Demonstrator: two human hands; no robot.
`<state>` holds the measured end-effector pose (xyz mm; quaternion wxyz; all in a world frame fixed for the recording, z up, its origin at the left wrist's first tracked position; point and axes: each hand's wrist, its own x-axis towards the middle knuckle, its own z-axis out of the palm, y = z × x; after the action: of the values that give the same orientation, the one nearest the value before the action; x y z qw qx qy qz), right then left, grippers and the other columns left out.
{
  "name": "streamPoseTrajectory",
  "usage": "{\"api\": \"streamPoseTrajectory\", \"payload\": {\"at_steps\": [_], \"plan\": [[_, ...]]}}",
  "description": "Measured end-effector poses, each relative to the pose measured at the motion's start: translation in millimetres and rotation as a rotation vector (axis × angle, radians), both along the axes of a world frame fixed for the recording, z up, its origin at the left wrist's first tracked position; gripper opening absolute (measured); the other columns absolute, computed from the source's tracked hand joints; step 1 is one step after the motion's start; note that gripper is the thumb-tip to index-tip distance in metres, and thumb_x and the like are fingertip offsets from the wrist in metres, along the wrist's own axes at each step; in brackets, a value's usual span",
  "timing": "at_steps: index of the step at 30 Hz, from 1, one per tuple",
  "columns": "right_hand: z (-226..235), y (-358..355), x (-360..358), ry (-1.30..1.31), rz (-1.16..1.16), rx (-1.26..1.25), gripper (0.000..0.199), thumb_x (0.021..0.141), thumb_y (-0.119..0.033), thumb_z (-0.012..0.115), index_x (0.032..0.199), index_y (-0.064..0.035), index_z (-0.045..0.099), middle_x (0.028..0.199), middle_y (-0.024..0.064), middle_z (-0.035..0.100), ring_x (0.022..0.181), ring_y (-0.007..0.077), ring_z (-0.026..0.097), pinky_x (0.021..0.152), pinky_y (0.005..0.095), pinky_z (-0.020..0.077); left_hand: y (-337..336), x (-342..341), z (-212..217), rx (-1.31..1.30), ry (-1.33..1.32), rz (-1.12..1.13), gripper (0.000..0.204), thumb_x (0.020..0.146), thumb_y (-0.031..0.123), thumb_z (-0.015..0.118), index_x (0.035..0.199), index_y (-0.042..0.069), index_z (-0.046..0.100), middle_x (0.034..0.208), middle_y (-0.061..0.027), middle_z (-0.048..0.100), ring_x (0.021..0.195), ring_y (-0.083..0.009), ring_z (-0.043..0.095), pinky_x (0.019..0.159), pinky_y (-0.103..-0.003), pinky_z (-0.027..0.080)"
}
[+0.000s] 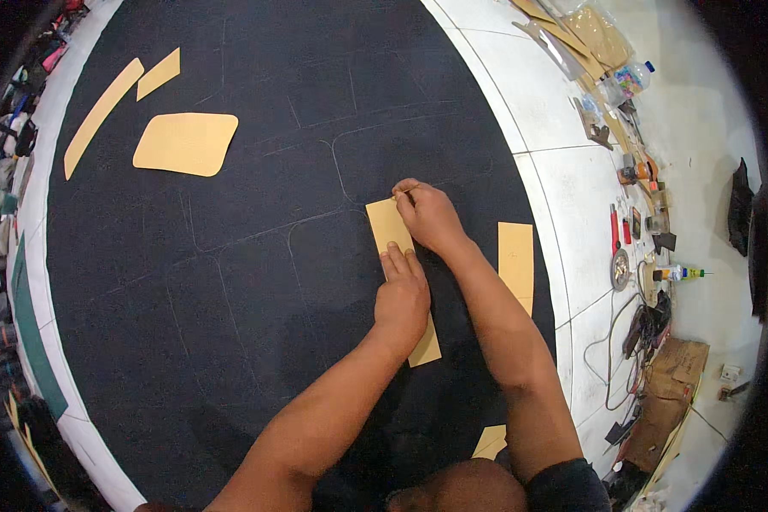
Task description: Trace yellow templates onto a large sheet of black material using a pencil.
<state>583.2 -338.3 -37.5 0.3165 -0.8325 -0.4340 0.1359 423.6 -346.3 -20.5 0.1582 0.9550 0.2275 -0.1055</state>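
A long, narrow yellow card template [425, 348] lies at a slant on a large dark cloth [256, 341]. My left hand [404, 294] presses down on its middle with fingers stretched out. At its far end, my right hand [429, 215] is closed in a pinch by the top edge. Whatever is between those fingertips is too small to make out. Thin pale outlines run over the cloth, some of them close to the template's far end.
A curved strip [102, 119], a small slanted piece [160, 74] and a rounded panel [186, 145], all yellow card, lie at far left. Another card strip [515, 264] lies right of my arm. White floor tiles [563, 196] border the cloth, with tools, cables and a cardboard box [670, 384] along the right.
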Motion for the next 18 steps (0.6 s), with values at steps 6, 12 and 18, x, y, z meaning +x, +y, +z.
{"api": "streamPoseTrajectory", "payload": {"at_steps": [6,12,18], "plan": [[8,-3,-3,0.08,-0.079,0.005,0.029,0.099,-0.019,0.052,0.109,0.0009,0.07,0.108,0.0216,0.072,0.102,0.0389,0.068,0.091,0.0465,0.0532,2,-4,-4,0.02,-0.018,-0.006,0.071,0.088,0.012,0.069,0.146,-0.014,0.038,0.152,-0.036,0.035,0.143,-0.0455,0.04,0.089,-0.035,0.062],[6,-8,-3,0.063,-0.118,0.054,0.03,0.099,-0.02,0.055,0.109,0.0042,0.071,0.11,0.0217,0.072,0.102,0.0386,0.069,0.09,0.0427,0.0532,5,-6,2,-0.016,-0.015,-0.02,0.076,0.084,0.01,0.073,0.146,-0.015,0.037,0.151,-0.034,0.034,0.142,-0.044,0.04,0.089,-0.035,0.062],[-3,-7,-4,0.035,-0.091,0.083,0.026,0.098,-0.016,0.052,0.106,0.0011,0.07,0.106,0.0229,0.071,0.102,0.0404,0.067,0.091,0.0472,0.0527,3,-7,-9,0.031,-0.079,0.0,0.085,0.077,0.012,0.081,0.145,-0.015,0.037,0.15,-0.0324,0.035,0.143,-0.0434,0.038,0.089,-0.035,0.062]]}}
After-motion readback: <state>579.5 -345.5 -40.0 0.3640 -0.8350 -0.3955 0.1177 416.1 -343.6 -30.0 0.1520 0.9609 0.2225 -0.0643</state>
